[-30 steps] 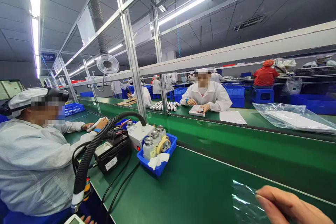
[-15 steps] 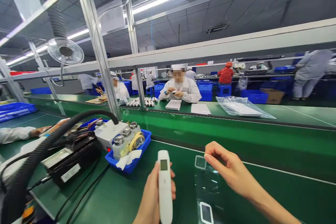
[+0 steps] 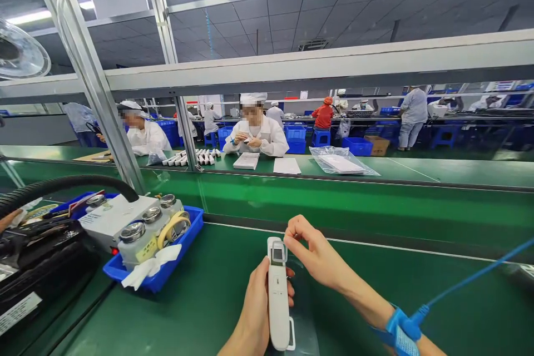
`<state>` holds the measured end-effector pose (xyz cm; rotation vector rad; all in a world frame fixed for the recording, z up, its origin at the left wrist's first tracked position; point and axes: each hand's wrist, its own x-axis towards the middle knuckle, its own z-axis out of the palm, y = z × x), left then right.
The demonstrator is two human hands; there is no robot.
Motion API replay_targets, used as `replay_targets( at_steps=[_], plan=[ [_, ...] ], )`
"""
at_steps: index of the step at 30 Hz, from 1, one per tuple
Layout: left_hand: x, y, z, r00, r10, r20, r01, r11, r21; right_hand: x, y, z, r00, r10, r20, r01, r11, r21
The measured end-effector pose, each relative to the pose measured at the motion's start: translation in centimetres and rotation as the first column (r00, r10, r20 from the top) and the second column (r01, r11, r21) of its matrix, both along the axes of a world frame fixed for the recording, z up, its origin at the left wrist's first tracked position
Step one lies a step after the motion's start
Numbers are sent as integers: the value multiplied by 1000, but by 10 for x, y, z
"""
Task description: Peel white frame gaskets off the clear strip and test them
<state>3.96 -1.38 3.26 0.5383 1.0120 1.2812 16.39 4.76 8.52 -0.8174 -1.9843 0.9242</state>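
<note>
My left hand (image 3: pixel 255 306) is wrapped round a white handheld thermometer (image 3: pixel 278 300), held upright with its small grey screen toward me. Between thumb and forefinger, my right hand (image 3: pixel 319 253) pinches a small white-rimmed window piece (image 3: pixel 284 253) by its edge. The piece is over the screen end of the thermometer; I cannot tell whether it touches the surface. Behind the thermometer lies a clear film sheet (image 3: pixel 307 317) on the green bench, and a second white-rimmed window piece (image 3: pixel 292 335) shows there, partly hidden by the thermometer. A blue wrist strap (image 3: pixel 401 332) circles my right wrist.
To the left, a blue tray (image 3: pixel 183 253) holds metal-capped bottles (image 3: pixel 132 242), yellow tape (image 3: pixel 171 228) and white tissue (image 3: pixel 152 267). Beside it are a white box (image 3: pixel 117 219), a black device (image 3: pixel 41 283) and cables. Co-workers (image 3: pixel 256 133) sit beyond the green divider (image 3: pixel 334 194).
My right hand has brought the window piece left, over the thermometer's screen end. The thermometer is now in front of the film sheet. The view has swung right.
</note>
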Motion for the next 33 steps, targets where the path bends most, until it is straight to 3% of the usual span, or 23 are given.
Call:
replay_targets(
  at_steps=[8,15,21,26,30,33],
  plan=[
    [0,-2,-4,999,-34,42,32,998,46,-6,-5,-8,999,45,6,-44,998,-51],
    [-1,-4,-4,1000,-1,23,-2,990,138,-5,-5,-13,994,-29,108,19,996,90],
    [-3,-8,0,999,-46,-4,46,984,172,-4,-8,-10,992,-42,121,30,995,100],
    [-4,-9,1,986,-64,-155,96,973,208,-3,-9,-9,995,-55,79,47,994,104],
    [-5,-9,2,967,-78,-243,138,960,243,0,-3,-6,995,-92,25,91,994,54],
    [-6,-10,5,954,-119,-277,190,950,246,2,2,-3,999,-47,18,48,997,-63]
  ],
)
